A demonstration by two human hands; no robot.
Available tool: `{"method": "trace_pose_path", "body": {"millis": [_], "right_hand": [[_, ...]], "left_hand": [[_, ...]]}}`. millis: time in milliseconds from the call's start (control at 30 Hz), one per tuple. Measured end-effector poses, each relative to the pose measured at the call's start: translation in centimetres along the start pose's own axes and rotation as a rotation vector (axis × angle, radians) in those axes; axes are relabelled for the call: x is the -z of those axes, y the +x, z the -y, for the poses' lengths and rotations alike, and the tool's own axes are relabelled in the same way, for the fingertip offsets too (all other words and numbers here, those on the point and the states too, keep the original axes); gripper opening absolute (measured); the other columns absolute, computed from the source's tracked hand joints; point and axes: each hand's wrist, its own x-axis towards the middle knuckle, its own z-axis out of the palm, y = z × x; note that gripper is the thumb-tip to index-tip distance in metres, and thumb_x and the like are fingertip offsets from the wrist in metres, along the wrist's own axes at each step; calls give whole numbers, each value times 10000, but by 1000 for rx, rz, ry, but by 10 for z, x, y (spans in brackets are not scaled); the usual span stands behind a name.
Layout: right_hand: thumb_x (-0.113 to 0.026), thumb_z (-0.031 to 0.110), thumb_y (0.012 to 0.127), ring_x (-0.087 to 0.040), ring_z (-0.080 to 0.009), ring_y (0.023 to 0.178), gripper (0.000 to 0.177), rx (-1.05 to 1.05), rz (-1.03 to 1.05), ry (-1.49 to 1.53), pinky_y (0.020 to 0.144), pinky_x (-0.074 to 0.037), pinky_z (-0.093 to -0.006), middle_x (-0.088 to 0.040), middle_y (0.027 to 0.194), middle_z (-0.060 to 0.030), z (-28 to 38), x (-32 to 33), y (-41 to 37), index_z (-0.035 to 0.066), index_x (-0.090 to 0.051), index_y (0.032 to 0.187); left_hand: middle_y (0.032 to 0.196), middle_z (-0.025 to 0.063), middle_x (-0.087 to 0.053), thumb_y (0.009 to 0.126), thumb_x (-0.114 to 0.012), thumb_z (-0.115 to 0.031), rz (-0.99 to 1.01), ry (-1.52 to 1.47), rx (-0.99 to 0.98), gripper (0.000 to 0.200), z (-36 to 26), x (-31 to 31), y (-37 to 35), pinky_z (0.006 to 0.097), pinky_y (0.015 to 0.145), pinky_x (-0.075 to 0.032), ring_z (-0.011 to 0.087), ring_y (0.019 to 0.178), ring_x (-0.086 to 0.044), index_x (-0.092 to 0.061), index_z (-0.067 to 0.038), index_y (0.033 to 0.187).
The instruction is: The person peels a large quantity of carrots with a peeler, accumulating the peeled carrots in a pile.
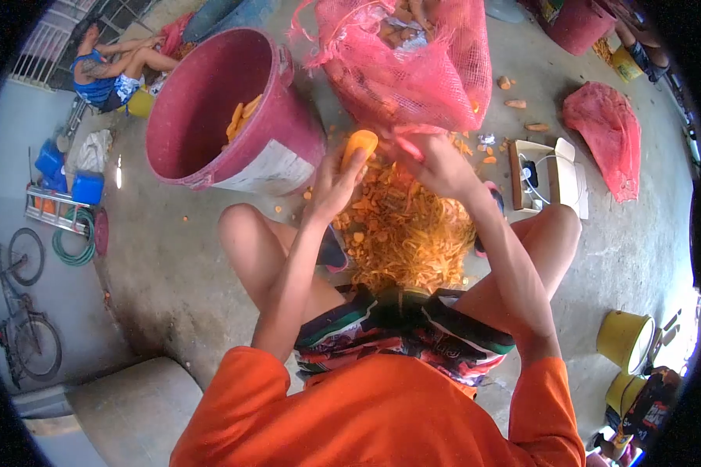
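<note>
1. Head view: an orange carrot is gripped upright in the closed left hand. It is held above a heap of peelings on the floor.
2. The right hand is seen at 3 o'clock of the carrot, fingers curled beside the red mesh sack. Whether anything is gripped cannot be told.
3. The carrot is judged stiff, light and likely slippery. It is best taken firmly round its lower half.
4. A maroon bucket is tilted at 10 o'clock.
</note>
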Motion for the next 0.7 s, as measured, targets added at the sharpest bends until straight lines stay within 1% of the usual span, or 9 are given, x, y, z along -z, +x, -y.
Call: {"method": "trace_pose_path", "body": {"millis": [167, 267, 300, 367, 433, 533, 600, 667, 700], "right_hand": [[-647, 130, 898, -608, -463, 1026, 309, 99, 56, -53, 831, -503, -511, -639, 1092, -269, -9, -15, -1, 3, -625, 1179], [-651, 144, 897, -643, -446, 974, 273, 86, 0, -66, 806, -513, -508, -664, 1018, -275, -36, -32, -2, -11, -657, 1122], [-651, 144, 897, -643, -446, 974, 273, 89, 7, -71, 806, -513, -508, -664, 1018, -275, -48, -32, -4, -11, -657, 1122], [-655, 222, 911, -675, -427, 882, 275, -298, 346, -121, 761, -521, -511, -678, 906, -281, -73, -23, -5, -35, -688, 1004], [-654, 272, 915, -682, -422, 850, 318, -269, 302, -133, 744, -523, -512, -673, 861, -283, -88, -25, -12, -43, -686, 940], [-651, 386, 917, -680, -432, 842, 436, -428, 410, -225, 744, -519, -517, -665, 837, -291, -52, -1, -8, -48, -679, 882], [-634, 367, 950, -666, -429, 827, 375, -428, 506, -277, 725, -502, -485, -665, 849, -264, -50, 1, -12, 17, -675, 1078], [-641, 353, 945, -663, -434, 864, 361, -416, 548, -312, 739, -503, -495, -673, 893, -258, -40, 5, -11, 26, -670, 1094], [-654, 360, 925, -661, -451, 873, 382, -352, 477, -247, 763, -511, -508, -671, 879, -272, -44, 2, -11, -9, -670, 1024]], "left_hand": [[781, -70, -563, 1005, -645, -401, -8, 78, -39, 387, 0, 2, 1, 204, 559, -362, 19, 648, -450, -675, -59, 1185], [780, -68, -569, 998, -657, -394, 13, 70, -121, 397, 1, 2, 1, 209, 547, -362, 22, 649, -453, -678, -59, 1209], [834, -33, -618, 997, -649, -429, 64, 69, -121, 393, -21, 0, -7, 199, 568, -379, 21, 646, -459, -663, -56, 1123], [880, -17, -646, 983, -664, -438, 168, 7, -103, 414, -17, 9, -15, 197, 571, -386, 19, 654, -466, -656, -58, 1148], [982, 15, -692, 948, -697, -477, 294, -123, 8, 489, -22, 23, -13, 181, 554, -378, 11, 661, -473, -632, -73, 1217], [921, -15, -661, 977, -621, -531, 72, -233, 25, 525, -33, 61, -3, 149, 511, -335, -10, 631, -454, -594, -89, 1258], [852, -10, -627, 987, -587, -550, -13, -875, -18, 602, -42, 104, 17, 151, 526, -367, 27, 630, -504, -550, -41, 1306], [962, 91, -646, 1023, -494, -557, -110, -1524, -89, 701, -61, 143, 28, 308, 725, -464, 158, 820, -614, -486, 38, 1394], [1009, 106, -642, 1049, -448, -513, -195, -1573, -76, 656, -64, 158, 34, 344, 781, -458, 179, 856, -617, -481, 32, 1411]]}}
